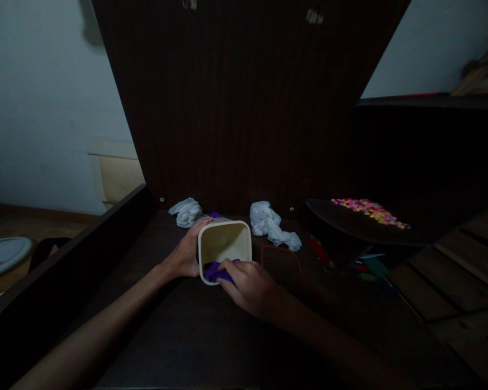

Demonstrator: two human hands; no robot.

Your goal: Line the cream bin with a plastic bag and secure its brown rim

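Observation:
A cream plastic container (228, 241) with a squarish, rounded rim is tilted so that its open mouth faces me. My left hand (189, 249) grips it by its left side, with part of the fingers hidden behind it. Inside the lower edge of the mouth is a crumpled purple cloth (219, 271). My right hand (248, 284) has its fingers closed on this cloth, at the container's lower right rim. Part of the cloth lies within the container.
Two crumpled whitish plastic bags (187, 212) and a reddish-brown rectangular frame (282, 249) lie on the dark wooden surface (166, 336). A tall dark panel (244, 108) rises behind. Pink and yellow pieces (370, 210) lie on a curved shelf (341, 222) at right.

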